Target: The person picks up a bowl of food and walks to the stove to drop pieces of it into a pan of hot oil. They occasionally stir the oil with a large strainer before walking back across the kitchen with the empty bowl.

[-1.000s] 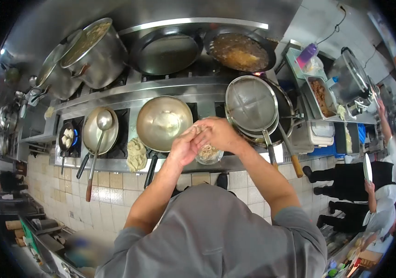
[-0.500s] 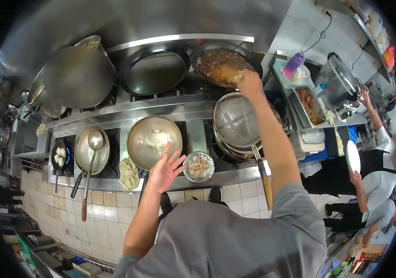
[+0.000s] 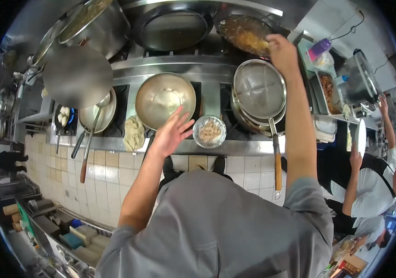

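Note:
My right hand (image 3: pixel 280 52) is stretched out over the right edge of a dark wok (image 3: pixel 246 34) of bubbling brown liquid with a yellowish patch in it. Its fingers are bent together, and whatever they pinch, if anything, is hidden. My left hand (image 3: pixel 171 135) hangs open with fingers spread, in front of a bare steel wok (image 3: pixel 164 88) on the near burner. Just right of that hand stands a clear bowl (image 3: pixel 209 131) of pale, shredded-looking food. A round mesh strainer (image 3: pixel 259 88) rests over a pot, its wooden handle pointing towards me.
A folded cloth (image 3: pixel 134 134) lies on the stove's edge. Farther left are a pan with a ladle (image 3: pixel 97 113) and a small pan (image 3: pixel 63 116) of white pieces over a blue flame. A second dark wok (image 3: pixel 174 28) sits behind. At right, a co-worker holds a white plate (image 3: pixel 360 139).
The view has tilted, so the stove sits higher in the picture. My right hand stays by the bubbling wok, at its right edge now. My left hand remains open near the steel wok.

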Available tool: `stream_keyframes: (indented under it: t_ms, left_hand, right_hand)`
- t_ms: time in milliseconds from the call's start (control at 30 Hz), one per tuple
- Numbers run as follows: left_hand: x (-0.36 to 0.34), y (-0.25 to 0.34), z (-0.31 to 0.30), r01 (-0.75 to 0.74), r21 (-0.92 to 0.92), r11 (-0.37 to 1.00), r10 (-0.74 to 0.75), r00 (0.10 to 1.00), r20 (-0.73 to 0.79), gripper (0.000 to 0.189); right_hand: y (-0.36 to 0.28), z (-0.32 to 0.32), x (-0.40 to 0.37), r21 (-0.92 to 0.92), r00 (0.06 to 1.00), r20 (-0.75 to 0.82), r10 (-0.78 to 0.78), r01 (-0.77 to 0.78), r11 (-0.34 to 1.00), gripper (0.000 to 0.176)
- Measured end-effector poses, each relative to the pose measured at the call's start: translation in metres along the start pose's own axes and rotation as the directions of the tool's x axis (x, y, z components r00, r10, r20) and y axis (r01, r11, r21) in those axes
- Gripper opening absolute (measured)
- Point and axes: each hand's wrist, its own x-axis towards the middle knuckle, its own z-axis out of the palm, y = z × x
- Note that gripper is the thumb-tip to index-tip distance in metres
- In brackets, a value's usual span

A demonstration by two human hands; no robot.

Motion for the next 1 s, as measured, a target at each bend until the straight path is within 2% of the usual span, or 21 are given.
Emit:
stream_keyframes:
  t_ms: [67, 133, 167, 200, 267, 367, 500, 567, 600, 667, 700, 767, 800, 867, 900, 933, 1000]
  left_hand:
    - [0.013, -0.019, -0.009, 0.045, 0.024, 0.999, -0.044, 0.999, -0.024, 0.075]
    - [0.025, -0.04, -0.014, 0.086, 0.051, 0.995, -0.085, 0.996, -0.03, 0.074]
    - [0.029, -0.049, -0.014, 0.151, 0.106, 0.983, -0.145, 0.987, -0.064, 0.074]
    - [0.033, -0.059, -0.014, 0.216, 0.158, 0.963, -0.202, 0.974, -0.101, 0.074]
    - [0.039, -0.077, -0.019, 0.244, 0.165, 0.956, -0.223, 0.965, -0.137, 0.074]
    - [0.046, -0.098, -0.033, 0.255, 0.164, 0.953, -0.216, 0.951, -0.221, 0.074]
    - [0.045, -0.103, -0.039, 0.227, 0.132, 0.965, -0.199, 0.96, -0.197, 0.075]
    - [0.041, -0.1, -0.037, 0.264, 0.141, 0.954, -0.228, 0.946, -0.231, 0.076]
    - [0.04, -0.099, -0.035, 0.263, 0.139, 0.955, -0.227, 0.946, -0.231, 0.076]
    - [0.04, -0.097, -0.031, 0.253, 0.138, 0.958, -0.216, 0.947, -0.239, 0.075]
    - [0.039, -0.096, -0.029, 0.251, 0.137, 0.958, -0.214, 0.948, -0.237, 0.075]
    - [0.04, -0.094, -0.024, 0.244, 0.223, 0.944, -0.205, 0.961, -0.186, 0.077]
    - [0.042, -0.095, -0.022, 0.239, 0.224, 0.945, -0.199, 0.962, -0.186, 0.077]
    - [0.048, -0.102, -0.02, -0.033, 0.464, 0.885, 0.025, 0.999, 0.022, 0.079]
    - [0.052, -0.105, -0.018, -0.074, 0.437, 0.896, 0.076, 0.997, 0.013, 0.075]
    - [0.053, -0.103, -0.012, -0.079, 0.438, 0.895, 0.084, 0.996, 0.007, 0.075]
    - [0.048, -0.087, 0.009, -0.06, 0.357, 0.932, 0.054, 0.998, 0.026, 0.065]
  right_hand:
    - [-0.045, 0.03, -0.054, 0.06, 0.991, 0.136, -0.004, -0.004, 0.998, 0.025]
    - [-0.083, 0.058, -0.112, 0.056, 0.917, 0.398, 0.029, -0.055, 0.997, 0.022]
    - [-0.081, 0.083, -0.139, -0.016, 0.812, 0.581, 0.053, -0.054, 0.998, 0.023]
    - [-0.069, 0.117, -0.174, -0.006, 0.771, 0.636, 0.022, -0.023, 1.0, 0.025]
    - [-0.068, 0.149, -0.218, -0.062, 0.577, 0.815, 0.057, -0.012, 0.998, 0.025]
    - [-0.076, 0.164, -0.258, -0.162, 0.629, 0.767, 0.13, -0.006, 0.987, 0.025]
    - [-0.069, 0.167, -0.267, -0.179, 0.663, 0.742, 0.096, 0.058, 0.982, 0.025]
    - [-0.057, 0.166, -0.261, -0.048, 0.673, 0.738, 0.043, -0.011, 0.999, 0.024]
    - [-0.051, 0.165, -0.259, -0.048, 0.672, 0.74, 0.042, -0.009, 0.999, 0.024]
    - [-0.052, 0.152, -0.243, 0.063, 0.623, 0.772, 0.126, -0.272, 0.96, 0.02]
    - [-0.048, 0.151, -0.242, 0.063, 0.624, 0.771, 0.125, -0.27, 0.961, 0.02]
    - [-0.043, 0.147, -0.237, 0.307, 0.718, 0.695, 0.039, -0.345, 0.887, 0.016]
    - [-0.041, 0.144, -0.235, 0.31, 0.72, 0.693, 0.034, -0.34, 0.888, 0.016]
    - [-0.051, 0.129, -0.224, 0.322, 0.58, 0.797, 0.165, -0.641, 0.697, 0.013]
    - [-0.051, 0.128, -0.224, 0.353, 0.565, 0.805, 0.18, -0.701, 0.62, 0.016]
    - [-0.051, 0.125, -0.223, 0.357, 0.565, 0.807, 0.17, -0.697, 0.622, 0.016]
    - [-0.053, 0.118, -0.218, 0.425, 0.539, 0.829, 0.15, -0.781, 0.457, 0.021]
